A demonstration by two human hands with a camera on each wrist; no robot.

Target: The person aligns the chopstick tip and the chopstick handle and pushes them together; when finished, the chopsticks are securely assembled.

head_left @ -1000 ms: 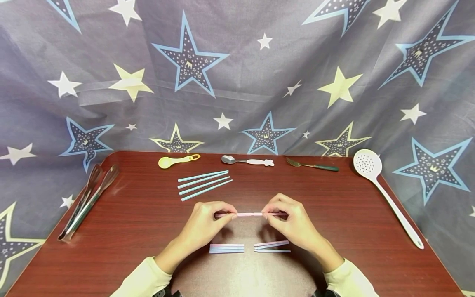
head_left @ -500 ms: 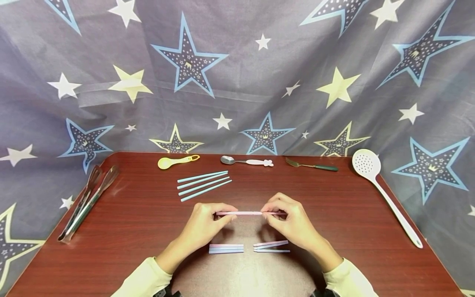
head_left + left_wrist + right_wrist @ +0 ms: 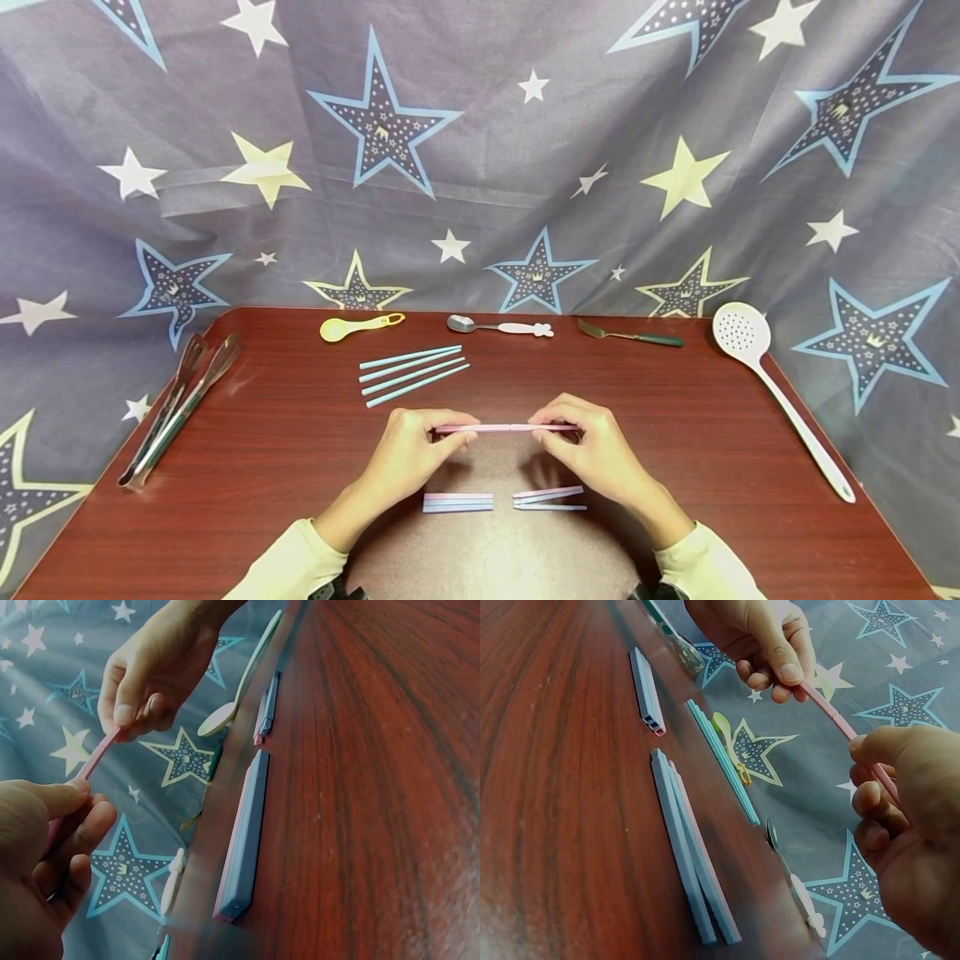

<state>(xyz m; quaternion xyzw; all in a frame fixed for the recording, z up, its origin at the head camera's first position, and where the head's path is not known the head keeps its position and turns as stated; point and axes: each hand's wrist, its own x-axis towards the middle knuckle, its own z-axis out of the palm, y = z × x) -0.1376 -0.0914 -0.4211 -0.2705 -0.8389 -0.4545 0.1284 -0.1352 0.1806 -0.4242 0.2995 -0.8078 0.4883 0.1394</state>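
A thin pink chopstick (image 3: pixel 498 427) is held level above the table between both hands, a fine joint line showing partway along it. My left hand (image 3: pixel 420 442) pinches its left part between thumb and fingers. The right hand (image 3: pixel 581 437) pinches the right part the same way. In the right wrist view the chopstick (image 3: pixel 829 710) bends slightly at that joint. Below the left hand lies a tight bundle of short pink and blue chopstick halves (image 3: pixel 457 502). A looser group of tapered halves (image 3: pixel 549 504) rests below the right hand.
Several light-blue chopsticks (image 3: pixel 412 375) lie slanted behind the left hand. Along the back edge are a yellow measuring spoon (image 3: pixel 348 327), a white-handled spoon (image 3: pixel 502 327) and a green-handled fork (image 3: pixel 637 337). Metal tongs (image 3: pixel 176 417) lie at left, a white skimmer (image 3: pixel 780 396) at right.
The pink chopstick has risen very slightly, and the joint shows at a different spot between the hands than half a second ago. Both hands keep their grip; everything on the table stays put.
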